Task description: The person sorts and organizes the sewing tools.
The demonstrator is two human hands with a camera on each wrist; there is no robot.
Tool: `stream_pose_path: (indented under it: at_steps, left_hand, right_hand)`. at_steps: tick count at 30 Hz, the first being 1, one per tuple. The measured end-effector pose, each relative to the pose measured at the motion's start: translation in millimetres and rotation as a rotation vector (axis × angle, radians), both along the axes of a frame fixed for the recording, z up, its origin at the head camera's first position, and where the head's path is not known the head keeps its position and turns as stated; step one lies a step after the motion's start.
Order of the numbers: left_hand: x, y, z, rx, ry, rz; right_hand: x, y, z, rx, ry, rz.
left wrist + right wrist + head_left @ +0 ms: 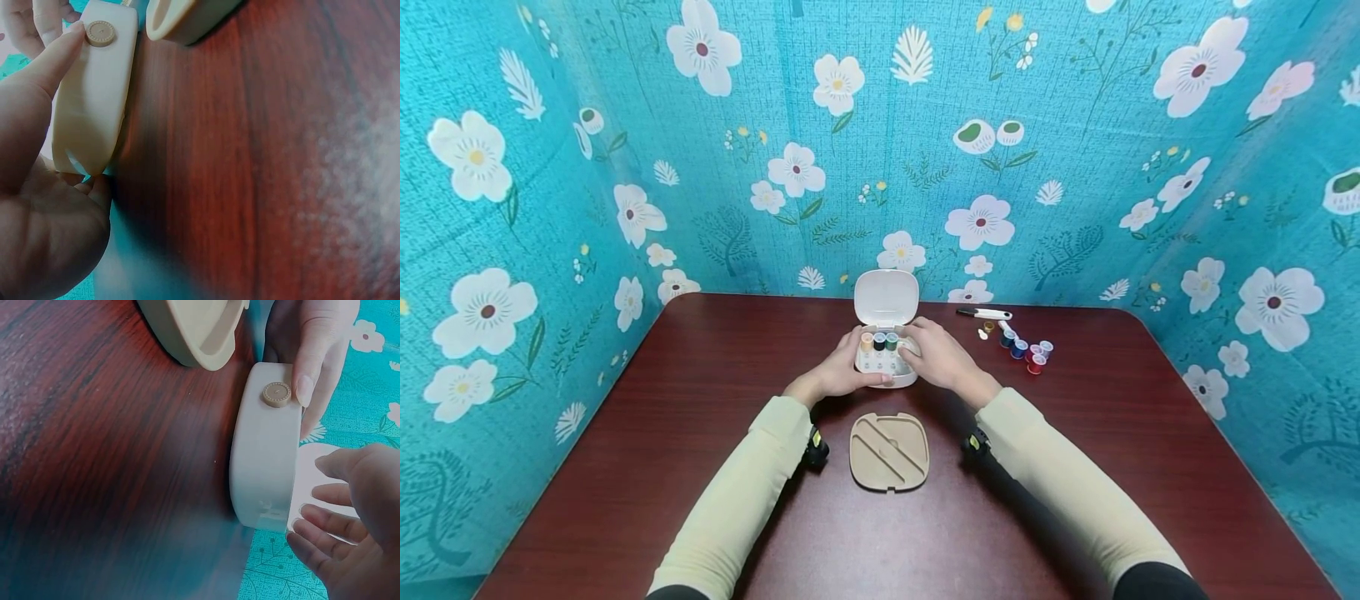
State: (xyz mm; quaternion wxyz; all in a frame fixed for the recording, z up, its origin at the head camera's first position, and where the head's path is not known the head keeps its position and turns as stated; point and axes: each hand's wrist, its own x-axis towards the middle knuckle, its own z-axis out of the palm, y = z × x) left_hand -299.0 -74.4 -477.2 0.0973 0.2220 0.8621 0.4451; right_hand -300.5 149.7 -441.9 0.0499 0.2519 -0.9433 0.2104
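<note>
Head view: rounded white box (pixel 906 381), lid (pixel 887 297) raised, spools (pixel 879 342) inside, just beyond tan tray (pixel 890 452)
Button (pixel 277 394): tan, round
Left hand (pixel 838 368): I grip the white box
Right hand (pixel 942 357): my fingers apart

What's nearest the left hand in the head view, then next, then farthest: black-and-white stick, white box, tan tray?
1. White box: left hand grips it.
2. Tan tray: below the box in the picture.
3. Black-and-white stick: off right, near the back.
</note>
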Motion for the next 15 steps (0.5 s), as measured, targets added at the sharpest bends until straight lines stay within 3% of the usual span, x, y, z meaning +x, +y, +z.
stream_pose_path:
  at_steps: [15]
  left_hand:
    - [1.8, 0.9, 0.4, 0.002, -0.003, 0.01]
  right_hand:
    - [5.7, 10.7, -2.8, -0.032, -0.01, 0.0]
